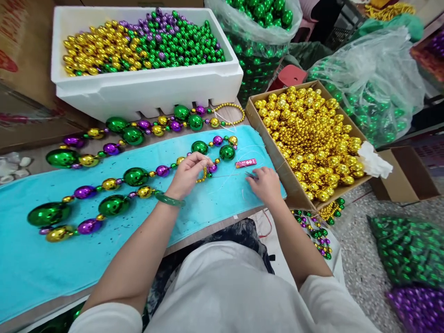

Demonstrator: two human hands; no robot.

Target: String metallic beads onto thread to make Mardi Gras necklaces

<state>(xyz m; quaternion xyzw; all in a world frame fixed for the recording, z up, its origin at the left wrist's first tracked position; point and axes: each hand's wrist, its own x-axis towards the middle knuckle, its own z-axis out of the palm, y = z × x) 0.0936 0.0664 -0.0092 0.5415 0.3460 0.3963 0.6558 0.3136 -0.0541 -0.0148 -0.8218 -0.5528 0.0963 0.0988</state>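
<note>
Two bare hands work over a turquoise cloth [86, 263] spread on a surface [38, 165]. Near the middle, the left hand [187, 173], wearing a green bangle [169, 199] at its wrist, has thumb and forefinger pressed together, pinching a thin clear thread beside small gold beads [204, 175]. To its right, the right hand [265, 184] curls its fingers around a small metallic tool [252, 175], mostly hidden, so its shape is hard to tell. The near bead strand [136, 176], in green, purple and gold, lies on the cloth in a long loop, its largest bead at the left and its right end beyond the left hand. A small red packet [246, 163] lies just beyond the right hand. On the far side, a second strand [133, 135] runs before a white foam box [149, 88] of loose beads. At right stands a cardboard box [274, 159] filled with gold beads.
</note>
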